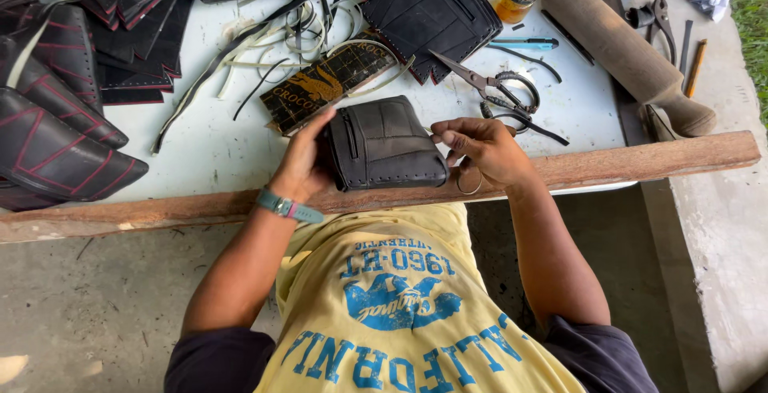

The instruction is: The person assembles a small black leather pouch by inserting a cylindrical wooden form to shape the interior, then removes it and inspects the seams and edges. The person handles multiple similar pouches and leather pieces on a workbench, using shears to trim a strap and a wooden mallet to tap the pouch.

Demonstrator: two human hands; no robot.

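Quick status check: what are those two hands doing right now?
Left hand grips black stitched pouch at its left edge. Right hand pinches its right edge. Metal scissors lie just behind on white table, clear of both.

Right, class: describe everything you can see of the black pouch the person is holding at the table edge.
The black pouch is a small, roughly rectangular piece of what looks like dark leather or rubber, made of stitched panels. A zip runs down its left side and a row of small holes or studs lines its lower edge. It rests on the wooden rail at the table front. The left hand cups its left side; the right hand touches its upper right corner with its fingertips.
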